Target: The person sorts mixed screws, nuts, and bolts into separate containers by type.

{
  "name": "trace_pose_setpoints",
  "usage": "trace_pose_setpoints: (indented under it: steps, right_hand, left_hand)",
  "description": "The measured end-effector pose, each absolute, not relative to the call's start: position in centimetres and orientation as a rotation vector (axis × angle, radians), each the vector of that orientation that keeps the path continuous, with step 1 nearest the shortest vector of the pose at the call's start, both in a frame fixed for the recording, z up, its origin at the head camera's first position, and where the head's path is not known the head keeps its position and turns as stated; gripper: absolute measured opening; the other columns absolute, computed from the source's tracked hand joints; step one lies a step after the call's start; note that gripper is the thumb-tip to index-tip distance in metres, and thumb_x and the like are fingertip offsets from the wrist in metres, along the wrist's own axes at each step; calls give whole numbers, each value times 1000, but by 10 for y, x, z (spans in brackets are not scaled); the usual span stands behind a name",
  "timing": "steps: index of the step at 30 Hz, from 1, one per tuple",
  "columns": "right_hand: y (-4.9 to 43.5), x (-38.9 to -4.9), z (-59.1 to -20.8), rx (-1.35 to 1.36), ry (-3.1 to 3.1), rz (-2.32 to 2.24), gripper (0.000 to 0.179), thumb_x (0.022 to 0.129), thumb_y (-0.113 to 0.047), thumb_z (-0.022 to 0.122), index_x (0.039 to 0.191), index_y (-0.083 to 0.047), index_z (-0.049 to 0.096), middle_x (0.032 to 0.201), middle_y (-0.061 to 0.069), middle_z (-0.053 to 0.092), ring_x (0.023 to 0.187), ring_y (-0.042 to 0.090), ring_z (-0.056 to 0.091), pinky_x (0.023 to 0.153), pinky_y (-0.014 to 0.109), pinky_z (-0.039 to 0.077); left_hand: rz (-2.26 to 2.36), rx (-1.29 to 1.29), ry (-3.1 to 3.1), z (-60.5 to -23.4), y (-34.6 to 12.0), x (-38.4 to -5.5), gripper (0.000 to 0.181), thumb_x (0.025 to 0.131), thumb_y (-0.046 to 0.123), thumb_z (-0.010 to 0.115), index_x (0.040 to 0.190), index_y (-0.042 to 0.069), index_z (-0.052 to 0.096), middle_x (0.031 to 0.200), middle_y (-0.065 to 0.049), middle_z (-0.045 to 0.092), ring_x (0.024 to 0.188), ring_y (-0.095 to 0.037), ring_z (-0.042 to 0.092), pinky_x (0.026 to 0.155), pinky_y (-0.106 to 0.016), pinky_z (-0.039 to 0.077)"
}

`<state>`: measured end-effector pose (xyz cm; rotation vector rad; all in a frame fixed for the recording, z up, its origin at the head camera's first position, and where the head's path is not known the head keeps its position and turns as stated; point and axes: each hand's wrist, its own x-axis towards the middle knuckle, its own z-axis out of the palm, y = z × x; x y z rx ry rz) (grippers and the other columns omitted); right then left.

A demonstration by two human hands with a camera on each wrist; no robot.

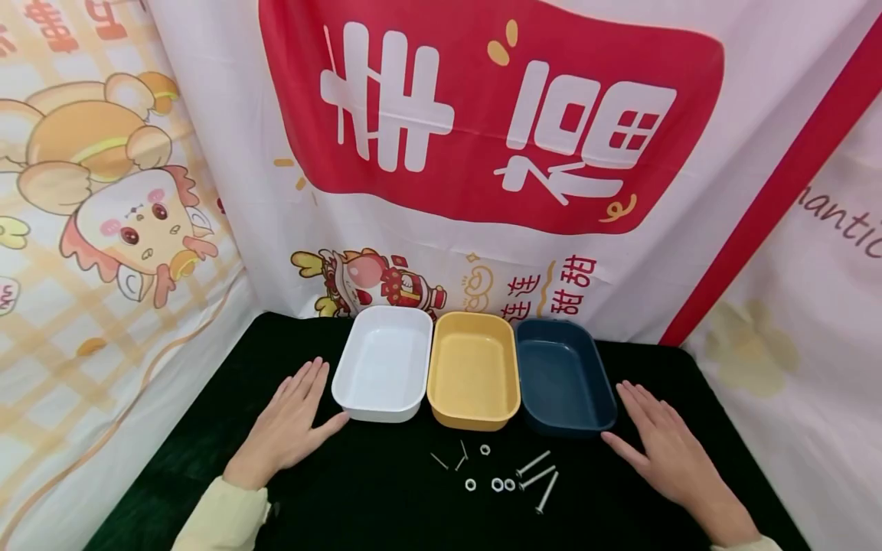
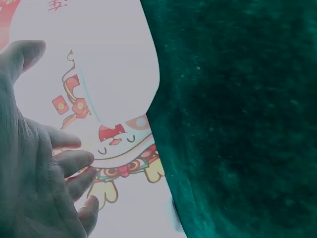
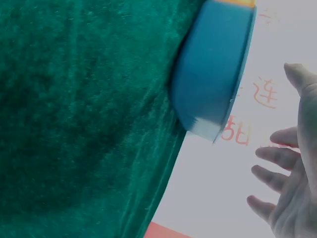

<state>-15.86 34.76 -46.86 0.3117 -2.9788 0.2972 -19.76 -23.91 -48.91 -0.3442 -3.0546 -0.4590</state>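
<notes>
My left hand (image 1: 285,425) lies flat with straight fingers beside the white tray (image 1: 389,415), its thumb tip right at the tray's lower left corner. On the other side, my right hand (image 1: 664,451) has its fingers extended along the dark blue tray (image 1: 568,428), thumb close to the lower right corner. A yellow tray (image 1: 474,421) stands between those two. Below the trays lie several long bolts (image 1: 547,492), several hex nuts (image 1: 498,484) and a few thin screws or nails (image 1: 439,461). Both wrist views show the hands holding nothing.
A dark green velvety cloth (image 1: 386,497) covers the table. Behind the trays hangs a white curtain with a red printed panel (image 1: 475,168). Printed cloths hang on the left (image 1: 103,252) and on the right (image 1: 792,367), along the table's sides.
</notes>
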Motion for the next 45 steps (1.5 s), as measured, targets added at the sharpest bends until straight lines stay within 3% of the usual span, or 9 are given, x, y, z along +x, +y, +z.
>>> trace_pose_setpoints:
  steps: [7,8,10,14,15,17,29,38,45]
  right_hand:
    - [337,-153,-459,620,-2764,230,76,87,-34,87,151,-7,57,148,16,63,130,35,64,104,60,56]
    - [335,-153,-458,659,-2735,224,76,85,-32,89,150,-8,58,146,14,65,127,33,66,101,57,58]
    - [331,-152,-458,739,-2668,217,77,80,-29,92,148,-11,61,141,10,68,122,27,69,102,41,60]
    - [321,-153,-457,903,-2585,185,75,74,-27,97,141,-13,66,131,4,73,112,17,73,94,29,62]
    - [318,-153,-457,945,-2578,182,74,73,-27,97,139,-13,68,129,3,73,110,15,73,93,27,63]
    - [313,-153,-458,1027,-2591,184,69,75,-27,96,136,-11,69,126,1,73,108,14,73,86,36,66]
    - [289,-154,-476,1440,-2621,275,44,86,-26,89,125,-13,73,119,-4,74,105,6,70,84,27,64]
    - [285,-156,-496,1538,-2672,331,39,86,-20,88,122,-15,75,111,-6,74,99,-1,66,80,19,60]
    - [291,-155,-503,1535,-2682,305,35,85,-17,88,119,-16,76,110,-9,74,97,-1,66,77,20,60]
  left_hand:
    - [-473,-391,-3051,-490,-231,-210,105,100,72,49,168,0,16,178,-18,14,165,-40,15,132,-63,16]
    - [-477,-399,-3047,-490,-230,-212,104,101,72,49,168,-1,16,178,-18,14,165,-40,15,132,-62,16]
    - [-482,-411,-3041,-491,-227,-216,103,101,71,49,168,-1,17,177,-19,14,165,-40,15,132,-62,17]
    - [-506,-416,-3033,-493,-224,-222,102,102,67,51,167,-2,16,177,-20,15,164,-41,16,133,-61,17]
    - [-507,-413,-3034,-494,-223,-223,101,102,67,52,167,-2,16,177,-20,14,164,-41,16,133,-61,17]
    - [-510,-406,-3038,-495,-222,-226,101,102,66,52,167,-2,15,177,-20,14,164,-41,15,133,-61,16]
    - [-503,-370,-3094,-502,-219,-234,106,101,69,50,168,-2,11,178,-21,9,165,-42,11,133,-61,15]
    - [-520,-372,-3081,-511,-216,-236,110,99,75,47,168,-3,10,178,-20,8,165,-42,9,133,-62,16]
    - [-511,-388,-3064,-515,-210,-240,109,99,73,50,168,-1,9,178,-19,7,166,-40,7,133,-62,16]
